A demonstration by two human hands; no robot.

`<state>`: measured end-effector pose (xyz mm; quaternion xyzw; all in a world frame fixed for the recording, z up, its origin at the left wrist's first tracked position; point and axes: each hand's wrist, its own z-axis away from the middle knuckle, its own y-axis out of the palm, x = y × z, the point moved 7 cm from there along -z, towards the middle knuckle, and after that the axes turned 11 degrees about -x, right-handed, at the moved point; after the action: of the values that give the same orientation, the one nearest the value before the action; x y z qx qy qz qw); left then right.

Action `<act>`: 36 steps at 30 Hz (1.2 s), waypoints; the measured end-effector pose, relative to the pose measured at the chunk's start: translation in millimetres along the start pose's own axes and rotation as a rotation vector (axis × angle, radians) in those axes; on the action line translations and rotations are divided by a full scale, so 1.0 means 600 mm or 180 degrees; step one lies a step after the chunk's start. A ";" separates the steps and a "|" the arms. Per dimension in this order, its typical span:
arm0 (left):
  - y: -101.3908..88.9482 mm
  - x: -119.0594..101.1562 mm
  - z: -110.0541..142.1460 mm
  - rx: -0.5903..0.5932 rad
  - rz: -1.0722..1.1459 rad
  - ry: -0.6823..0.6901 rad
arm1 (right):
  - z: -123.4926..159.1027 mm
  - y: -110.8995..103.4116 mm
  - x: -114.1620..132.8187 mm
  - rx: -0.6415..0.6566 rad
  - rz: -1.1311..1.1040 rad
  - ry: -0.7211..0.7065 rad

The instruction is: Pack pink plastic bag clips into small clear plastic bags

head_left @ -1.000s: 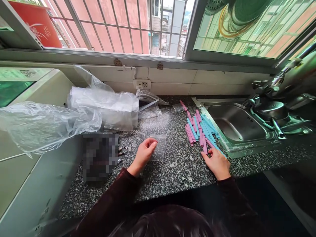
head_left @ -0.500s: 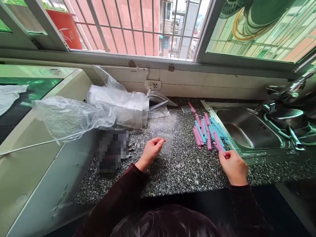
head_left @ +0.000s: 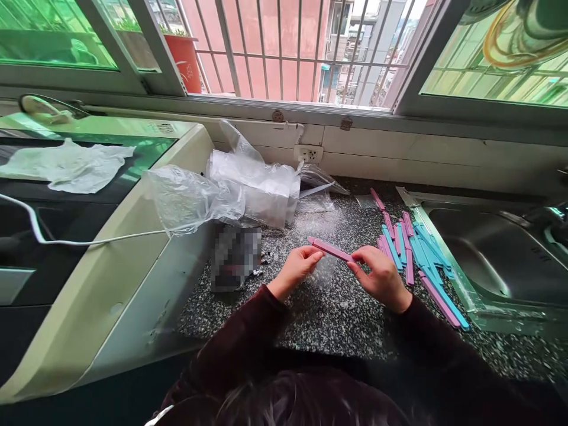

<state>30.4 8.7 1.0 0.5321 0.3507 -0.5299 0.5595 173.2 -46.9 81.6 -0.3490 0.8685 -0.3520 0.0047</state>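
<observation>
A slim pink bag clip (head_left: 333, 251) is held at a slant above the counter, between my two hands. My right hand (head_left: 379, 277) pinches its right end between thumb and fingers. At the other end, the closed fingers of my left hand (head_left: 298, 271) grip the clip near its tip. Below the clip is a small clear plastic bag (head_left: 326, 272), close to my left fingertips; whether those fingers also hold it I cannot tell. To the right lies a loose pile of pink clips (head_left: 409, 266) and blue clips (head_left: 428, 251), some stacked on others.
Crumpled clear plastic bags (head_left: 266, 186) lie at the back left. A blurred dark packet (head_left: 235, 260) sits left of my hands. The steel sink (head_left: 488, 236) borders the pile. A white appliance (head_left: 146, 260) stands left, with a white cable (head_left: 110, 241) across it.
My right hand has left the pile and come inward to my left hand, bringing a pink clip. A pink and a blue clip now show at the pile's near edge. The view has turned left.
</observation>
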 end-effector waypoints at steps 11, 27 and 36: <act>-0.009 0.001 -0.007 -0.0098 0.0004 0.0064 | 0.024 0.045 -0.040 -0.0190 -0.0281 0.0154; -0.015 -0.001 -0.009 -0.0091 0.0055 0.0380 | 0.031 0.054 -0.036 -0.0091 -0.0230 0.0042; -0.020 0.003 -0.012 -0.0223 -0.0037 0.0339 | 0.029 0.053 -0.033 -0.0067 -0.0263 0.0062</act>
<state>20.6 16.7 -4.6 0.5376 0.4014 -0.4914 0.5553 173.1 -29.2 44.2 -0.3811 0.8570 -0.3462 -0.0221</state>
